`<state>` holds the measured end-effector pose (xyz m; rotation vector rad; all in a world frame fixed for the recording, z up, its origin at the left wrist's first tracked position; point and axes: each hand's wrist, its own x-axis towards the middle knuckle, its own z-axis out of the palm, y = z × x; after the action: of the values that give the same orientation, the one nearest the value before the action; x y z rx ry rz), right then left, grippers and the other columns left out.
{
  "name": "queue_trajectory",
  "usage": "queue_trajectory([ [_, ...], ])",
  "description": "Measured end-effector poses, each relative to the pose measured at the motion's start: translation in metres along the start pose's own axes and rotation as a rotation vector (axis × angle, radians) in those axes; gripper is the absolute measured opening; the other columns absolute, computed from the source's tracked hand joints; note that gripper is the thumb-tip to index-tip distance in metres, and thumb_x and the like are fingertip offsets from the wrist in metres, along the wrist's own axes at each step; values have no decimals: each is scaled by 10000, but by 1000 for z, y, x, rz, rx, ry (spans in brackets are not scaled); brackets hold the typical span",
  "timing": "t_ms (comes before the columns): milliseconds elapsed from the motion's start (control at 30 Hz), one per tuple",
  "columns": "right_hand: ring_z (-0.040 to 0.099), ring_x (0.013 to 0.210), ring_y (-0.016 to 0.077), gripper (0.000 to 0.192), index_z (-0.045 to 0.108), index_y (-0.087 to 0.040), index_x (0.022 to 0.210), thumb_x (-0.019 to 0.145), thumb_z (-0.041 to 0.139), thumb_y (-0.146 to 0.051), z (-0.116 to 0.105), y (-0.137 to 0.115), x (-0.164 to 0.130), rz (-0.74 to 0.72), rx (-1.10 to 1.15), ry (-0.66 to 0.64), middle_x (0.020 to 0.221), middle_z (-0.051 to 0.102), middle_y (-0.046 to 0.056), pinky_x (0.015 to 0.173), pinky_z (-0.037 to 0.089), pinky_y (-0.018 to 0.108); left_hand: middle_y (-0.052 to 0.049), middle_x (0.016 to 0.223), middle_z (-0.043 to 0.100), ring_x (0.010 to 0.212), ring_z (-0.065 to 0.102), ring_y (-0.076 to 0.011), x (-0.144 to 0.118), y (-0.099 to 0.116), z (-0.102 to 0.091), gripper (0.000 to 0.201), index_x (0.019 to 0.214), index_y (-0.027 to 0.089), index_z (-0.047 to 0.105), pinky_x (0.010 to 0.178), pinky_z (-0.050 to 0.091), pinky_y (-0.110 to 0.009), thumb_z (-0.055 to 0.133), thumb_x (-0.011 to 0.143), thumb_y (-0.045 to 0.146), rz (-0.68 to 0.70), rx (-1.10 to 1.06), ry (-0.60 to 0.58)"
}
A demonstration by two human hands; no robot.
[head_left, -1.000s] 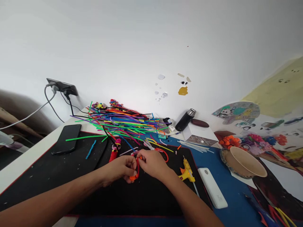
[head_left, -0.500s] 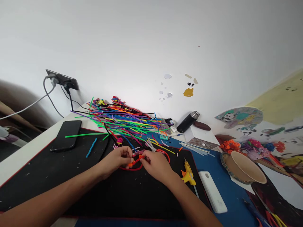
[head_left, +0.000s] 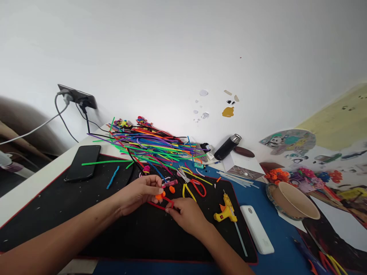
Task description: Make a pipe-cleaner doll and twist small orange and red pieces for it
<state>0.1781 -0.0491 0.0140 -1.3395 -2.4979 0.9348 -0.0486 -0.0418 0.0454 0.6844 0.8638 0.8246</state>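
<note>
My left hand (head_left: 145,192) is closed, its thumb and fingertips pinching a small orange coiled pipe cleaner piece (head_left: 160,195). From that piece a red pipe cleaner (head_left: 158,206) loops out below the fingers. My right hand (head_left: 186,214) pinches the red pipe cleaner at a bend, slightly nearer to me. Just beyond the hands, a second small orange coil (head_left: 172,189) lies on the black mat beside a pinkish-red tube-like thing (head_left: 170,183). Scissors (head_left: 198,188) with one red and one yellow handle rest right of them.
Many coloured pipe cleaners (head_left: 155,143) lie heaped along the wall. A phone (head_left: 83,163) and a twisted blue piece (head_left: 112,177) are at left. To the right are a yellow glue gun (head_left: 226,209), a white power bank (head_left: 257,229), a dark bottle (head_left: 228,147) and a bowl (head_left: 299,200).
My right hand has moved down and toward me, drawing the red pipe cleaner into a bend. One orange coil and the scissors' handles now show where that hand was. My left hand stays nearly in place.
</note>
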Motion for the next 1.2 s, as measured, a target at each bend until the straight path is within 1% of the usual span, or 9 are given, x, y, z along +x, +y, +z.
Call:
queue_trajectory([
  [133, 714, 902, 183, 155, 806, -269, 992, 961, 654, -272, 6, -7, 1, -29, 45, -18, 983, 793, 7, 798, 439, 247, 24, 669, 661, 544, 576, -92, -4, 2, 9, 401, 766, 166, 603, 581, 457, -218, 950, 599, 276, 7, -4, -43],
  [233, 704, 855, 187, 224, 791, -282, 1124, 923, 716, -345, 3, -11, 1, 4, 99, 2, 1006, 787, 17, 753, 441, 258, 28, 658, 656, 546, 579, -100, -4, 4, 8, 366, 776, 168, 616, 581, 449, -224, 927, 626, 291, 33, 75, -42],
  [367, 613, 659, 144, 399, 734, -255, 1251, 894, 747, -431, -5, -4, -2, 69, 263, -4, 792, 709, -15, 616, 399, 241, 13, 652, 683, 565, 590, -121, -5, 11, 2, 314, 789, 177, 622, 598, 445, -241, 882, 665, 302, 68, 208, -24],
  [433, 581, 637, 133, 425, 716, -219, 1260, 913, 718, -464, -7, 4, -3, 63, 365, 51, 747, 660, -23, 607, 396, 239, 10, 647, 689, 573, 591, -129, -5, 14, 1, 292, 789, 180, 620, 609, 446, -249, 862, 676, 298, 94, 250, -22],
  [533, 563, 611, 133, 438, 713, -183, 1238, 964, 632, -515, -10, 9, -2, 53, 480, 153, 680, 604, -30, 612, 409, 248, 13, 647, 692, 577, 586, -133, -4, 16, 4, 273, 786, 184, 615, 622, 451, -262, 842, 677, 290, 109, 284, -18],
  [633, 561, 599, 138, 387, 736, -184, 1193, 978, 612, -481, -13, 2, 2, 45, 479, 200, 648, 590, -28, 607, 405, 253, 17, 644, 684, 575, 582, -135, -1, 16, 9, 266, 789, 185, 616, 617, 447, -267, 831, 668, 286, 97, 297, -8],
  [867, 538, 573, 122, 300, 795, -200, 1013, 1000, 582, -410, -10, -18, 6, 8, 460, 153, 609, 579, -31, 605, 399, 235, 8, 679, 685, 584, 589, -123, 6, 12, 8, 306, 809, 167, 642, 604, 419, -250, 869, 648, 293, 76, 237, -21],
  [1067, 464, 515, 103, 332, 797, -170, 938, 956, 639, -461, -3, -13, 4, 24, 638, 123, 561, 541, -43, 560, 378, 227, -18, 730, 720, 581, 588, -114, 4, 10, 11, 374, 819, 162, 643, 619, 444, -245, 924, 613, 299, -23, 121, -50],
  [1200, 444, 494, 94, 389, 784, -164, 902, 884, 714, -546, 0, -7, 3, 62, 747, 88, 561, 534, -48, 536, 372, 225, 9, 681, 674, 576, 584, -107, 0, 10, 16, 375, 795, 155, 659, 607, 437, -231, 940, 600, 309, -58, 131, -69],
])
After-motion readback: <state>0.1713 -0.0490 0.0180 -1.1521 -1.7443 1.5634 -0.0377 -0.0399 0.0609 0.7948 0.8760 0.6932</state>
